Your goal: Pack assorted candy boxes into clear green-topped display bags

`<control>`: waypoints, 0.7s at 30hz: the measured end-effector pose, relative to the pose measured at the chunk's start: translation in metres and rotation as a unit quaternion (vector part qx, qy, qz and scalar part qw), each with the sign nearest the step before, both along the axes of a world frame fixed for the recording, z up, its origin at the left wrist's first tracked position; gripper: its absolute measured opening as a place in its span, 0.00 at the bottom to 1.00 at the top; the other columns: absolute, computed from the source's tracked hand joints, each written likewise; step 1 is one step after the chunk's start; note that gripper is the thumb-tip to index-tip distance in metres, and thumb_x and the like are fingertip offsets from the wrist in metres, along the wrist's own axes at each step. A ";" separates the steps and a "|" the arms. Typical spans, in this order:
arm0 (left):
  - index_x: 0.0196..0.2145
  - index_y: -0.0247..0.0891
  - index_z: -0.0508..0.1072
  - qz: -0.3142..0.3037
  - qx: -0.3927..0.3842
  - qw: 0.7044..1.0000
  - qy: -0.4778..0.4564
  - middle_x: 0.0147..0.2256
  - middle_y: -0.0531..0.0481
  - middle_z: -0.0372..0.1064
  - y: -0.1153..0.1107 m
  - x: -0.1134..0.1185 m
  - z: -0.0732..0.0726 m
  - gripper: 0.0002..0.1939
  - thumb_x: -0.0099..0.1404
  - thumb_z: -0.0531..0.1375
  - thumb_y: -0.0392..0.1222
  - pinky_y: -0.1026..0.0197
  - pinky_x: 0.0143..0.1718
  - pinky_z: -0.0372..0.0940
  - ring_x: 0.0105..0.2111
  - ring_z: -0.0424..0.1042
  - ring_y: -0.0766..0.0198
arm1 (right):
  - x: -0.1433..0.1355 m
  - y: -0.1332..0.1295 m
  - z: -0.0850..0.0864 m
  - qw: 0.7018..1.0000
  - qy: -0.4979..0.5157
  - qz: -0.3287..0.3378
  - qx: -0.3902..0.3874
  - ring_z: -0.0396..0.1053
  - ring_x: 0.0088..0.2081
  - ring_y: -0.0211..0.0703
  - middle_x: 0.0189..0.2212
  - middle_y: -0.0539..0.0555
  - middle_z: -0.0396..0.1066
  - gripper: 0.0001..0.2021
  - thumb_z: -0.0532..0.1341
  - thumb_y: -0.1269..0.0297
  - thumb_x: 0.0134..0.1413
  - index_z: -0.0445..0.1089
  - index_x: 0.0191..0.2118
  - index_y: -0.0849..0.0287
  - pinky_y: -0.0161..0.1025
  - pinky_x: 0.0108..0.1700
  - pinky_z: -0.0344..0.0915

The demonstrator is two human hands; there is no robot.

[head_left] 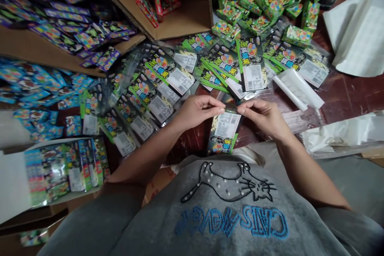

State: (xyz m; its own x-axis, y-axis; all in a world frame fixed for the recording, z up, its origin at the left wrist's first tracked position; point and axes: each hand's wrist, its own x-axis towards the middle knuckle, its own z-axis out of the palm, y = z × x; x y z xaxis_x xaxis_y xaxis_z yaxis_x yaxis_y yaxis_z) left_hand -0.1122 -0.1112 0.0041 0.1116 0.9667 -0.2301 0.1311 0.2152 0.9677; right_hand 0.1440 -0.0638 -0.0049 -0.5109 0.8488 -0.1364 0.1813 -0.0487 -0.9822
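Between my two hands is a printed plastic packet, black and green with a white label and barcode. It hangs down toward my shirt, its lettering upside down to me. My left hand pinches the packet's upper edge at its left end, thumb against fingers. At the right end of that same edge, my right hand pinches with thumb and forefinger. What is inside the packet cannot be made out. Just beyond my hands lie similar flat packets, overlapping on the dark red table.
Small green boxes are heaped at the back. A cardboard carton holds red boxes; purple boxes and blue packs lie left. A box of upright packets stands lower left. White sheets and a plastic roll lie right.
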 end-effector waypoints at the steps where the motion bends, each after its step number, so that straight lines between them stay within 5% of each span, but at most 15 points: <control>1: 0.37 0.39 0.84 -0.011 -0.002 1.000 -0.005 0.40 0.45 0.85 0.000 -0.001 0.000 0.14 0.60 0.75 0.51 0.58 0.43 0.78 0.38 0.83 0.61 | 0.003 -0.001 0.001 1.000 0.007 0.012 0.014 0.79 0.41 0.44 0.39 0.52 0.84 0.13 0.72 0.48 0.62 0.83 0.38 0.52 0.45 0.48 0.74; 4: 0.36 0.39 0.84 -0.014 -0.015 1.000 -0.009 0.39 0.45 0.85 0.005 -0.003 0.002 0.13 0.60 0.75 0.50 0.58 0.43 0.78 0.38 0.83 0.61 | 0.010 -0.005 0.002 0.998 0.031 0.034 0.031 0.80 0.46 0.44 0.44 0.52 0.84 0.11 0.69 0.49 0.65 0.84 0.42 0.49 0.46 0.54 0.74; 9: 0.35 0.38 0.84 -0.029 -0.020 0.999 -0.007 0.35 0.46 0.84 0.019 0.002 0.006 0.13 0.62 0.74 0.50 0.58 0.41 0.78 0.34 0.81 0.63 | 0.012 -0.016 -0.010 0.999 0.039 -0.013 0.003 0.77 0.39 0.42 0.39 0.52 0.82 0.18 0.76 0.48 0.55 0.82 0.46 0.51 0.41 0.42 0.76; 13: 0.37 0.40 0.84 -0.088 0.036 0.995 0.014 0.39 0.46 0.85 0.016 0.007 0.007 0.11 0.62 0.74 0.49 0.56 0.45 0.79 0.39 0.84 0.59 | 0.010 -0.025 -0.017 0.999 0.028 -0.035 0.017 0.77 0.37 0.41 0.37 0.51 0.81 0.14 0.72 0.49 0.61 0.79 0.43 0.53 0.42 0.42 0.76; 17: 0.38 0.42 0.83 -0.093 0.093 0.986 0.099 0.41 0.46 0.84 0.012 0.004 -0.002 0.07 0.67 0.70 0.48 0.58 0.46 0.78 0.41 0.83 0.60 | 0.026 -0.016 -0.003 0.988 -0.022 0.001 0.154 0.79 0.48 0.47 0.47 0.55 0.81 0.09 0.66 0.53 0.69 0.79 0.45 0.50 0.50 0.54 0.76; 21: 0.42 0.42 0.82 -0.103 0.097 0.971 0.192 0.38 0.48 0.83 0.020 -0.007 -0.021 0.10 0.69 0.67 0.49 0.59 0.40 0.75 0.35 0.80 0.60 | 0.090 0.022 0.004 0.917 -0.201 -0.152 0.310 0.68 0.65 0.62 0.61 0.61 0.73 0.20 0.72 0.51 0.61 0.75 0.56 0.48 0.66 0.69 0.63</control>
